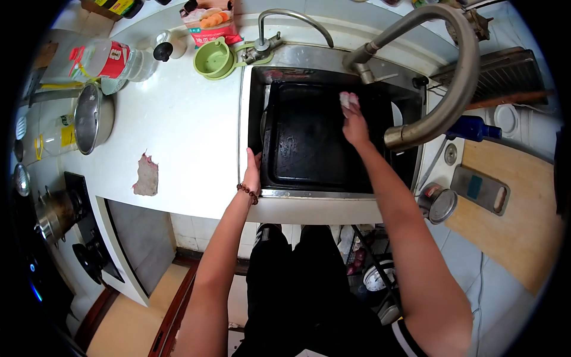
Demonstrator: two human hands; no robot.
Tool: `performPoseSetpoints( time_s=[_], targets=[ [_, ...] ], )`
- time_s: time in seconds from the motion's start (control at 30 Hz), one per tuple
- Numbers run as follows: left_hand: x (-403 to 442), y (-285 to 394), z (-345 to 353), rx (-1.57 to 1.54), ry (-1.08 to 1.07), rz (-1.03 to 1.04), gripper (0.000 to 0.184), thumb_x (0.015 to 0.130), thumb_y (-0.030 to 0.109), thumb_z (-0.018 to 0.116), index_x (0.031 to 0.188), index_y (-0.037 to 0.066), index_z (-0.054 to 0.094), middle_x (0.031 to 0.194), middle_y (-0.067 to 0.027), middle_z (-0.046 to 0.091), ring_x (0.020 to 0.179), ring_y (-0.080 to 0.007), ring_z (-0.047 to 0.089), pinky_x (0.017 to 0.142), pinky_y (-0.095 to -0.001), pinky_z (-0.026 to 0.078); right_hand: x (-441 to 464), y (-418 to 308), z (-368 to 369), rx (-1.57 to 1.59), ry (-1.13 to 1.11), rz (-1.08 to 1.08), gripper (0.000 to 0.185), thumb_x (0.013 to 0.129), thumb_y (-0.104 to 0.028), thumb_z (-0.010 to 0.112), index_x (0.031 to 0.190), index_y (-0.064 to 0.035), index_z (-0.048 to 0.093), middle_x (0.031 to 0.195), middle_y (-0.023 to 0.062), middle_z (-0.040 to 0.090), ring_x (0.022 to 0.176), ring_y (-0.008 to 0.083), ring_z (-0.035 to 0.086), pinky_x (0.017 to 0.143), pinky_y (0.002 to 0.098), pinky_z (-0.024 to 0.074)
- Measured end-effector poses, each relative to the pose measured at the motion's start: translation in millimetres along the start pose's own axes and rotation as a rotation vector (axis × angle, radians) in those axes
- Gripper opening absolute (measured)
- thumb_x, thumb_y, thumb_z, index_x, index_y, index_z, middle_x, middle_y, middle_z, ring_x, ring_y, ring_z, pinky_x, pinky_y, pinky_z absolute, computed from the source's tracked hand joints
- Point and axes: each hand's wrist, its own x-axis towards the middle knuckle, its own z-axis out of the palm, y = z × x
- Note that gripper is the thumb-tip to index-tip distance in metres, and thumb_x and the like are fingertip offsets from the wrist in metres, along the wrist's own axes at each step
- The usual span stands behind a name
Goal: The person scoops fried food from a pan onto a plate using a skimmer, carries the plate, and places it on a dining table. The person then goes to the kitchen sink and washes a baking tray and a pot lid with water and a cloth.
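Observation:
A black baking tray (309, 137) with a wet surface lies in the sink (257, 89). At its near left corner, my left hand (253, 169) grips the tray's side, the thumb outside and the other fingers partly hidden. My right hand (355, 125) is over the tray's right half, pressing a pink and white cloth (348, 99) to the black surface near the far side. The cloth is small and bunched under the fingertips. To the right of that hand curves the large metal faucet (470, 77), its spout end close to my right forearm.
A thin tap (297, 15) stands behind the sink. On the left counter (178, 131) are a green strainer basket (214, 59), a red food packet (211, 24), a metal bowl (95, 119) and a large bottle (119, 62). Right lie a cleaver (480, 189) and a can (438, 203).

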Motion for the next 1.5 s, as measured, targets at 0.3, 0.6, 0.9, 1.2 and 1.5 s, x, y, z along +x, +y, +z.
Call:
performPoseSetpoints(
  time_s=[0.3, 0.6, 0.9, 1.2, 1.5],
  targets=[
    [-10, 8, 6, -0.034, 0.012, -0.011, 0.110, 0.089, 0.084, 0.017, 0.154, -0.005, 0.018, 0.161, -0.0212, 0.024, 0.150, -0.0279, 0.021, 0.122, -0.0376, 0.013, -9, -149, 31, 0.521, -0.428, -0.245, 0.057, 0.075, 0.016, 0.052, 0.123, -0.0114, 0.068, 0.136, 0.0162, 0.058, 0.129, 0.0352, 0.052, 0.111, 0.0410, 0.0408],
    [0, 1, 1, -0.003, 0.011, 0.009, 0.109, 0.091, 0.082, 0.016, 0.154, -0.007, 0.017, 0.161, -0.0220, 0.024, 0.150, -0.0285, 0.021, 0.122, -0.0360, 0.012, 2, -48, 17, 0.314, -0.172, -0.008, 0.041, 0.078, 0.012, 0.053, 0.108, -0.0071, 0.072, 0.115, 0.0192, 0.068, 0.109, 0.0347, 0.065, 0.099, 0.0408, 0.0500],
    [7, -10, -6, 0.025, 0.043, 0.011, 0.108, 0.092, 0.081, 0.015, 0.154, -0.007, 0.017, 0.162, -0.0211, 0.021, 0.151, -0.0280, 0.018, 0.122, -0.0348, 0.011, 62, -37, -108, 0.517, 0.332, 0.508, 0.064, 0.081, -0.002, 0.050, 0.145, 0.0011, 0.044, 0.108, 0.0143, 0.064, 0.092, 0.0207, 0.060, 0.086, 0.0324, 0.0484],
    [18, -22, -11, 0.000, 0.057, 0.028, 0.107, 0.093, 0.079, 0.017, 0.152, -0.009, 0.021, 0.160, -0.0211, 0.027, 0.149, -0.0280, 0.024, 0.121, -0.0345, 0.015, 62, -2, -114, 1.166, 0.278, 0.579, 0.056, 0.077, 0.006, 0.047, 0.133, -0.0023, 0.050, 0.107, 0.0128, 0.061, 0.098, 0.0221, 0.061, 0.087, 0.0317, 0.0497],
    [13, -16, -8, -0.001, 0.025, 0.057, 0.107, 0.093, 0.079, 0.019, 0.152, -0.010, 0.022, 0.159, -0.0225, 0.027, 0.149, -0.0289, 0.025, 0.121, -0.0350, 0.016, 8, -24, -61, 1.126, 0.446, 0.600, 0.054, 0.081, 0.002, 0.056, 0.134, -0.0049, 0.051, 0.121, 0.0133, 0.060, 0.113, 0.0271, 0.061, 0.094, 0.0369, 0.0527]
  ],
)
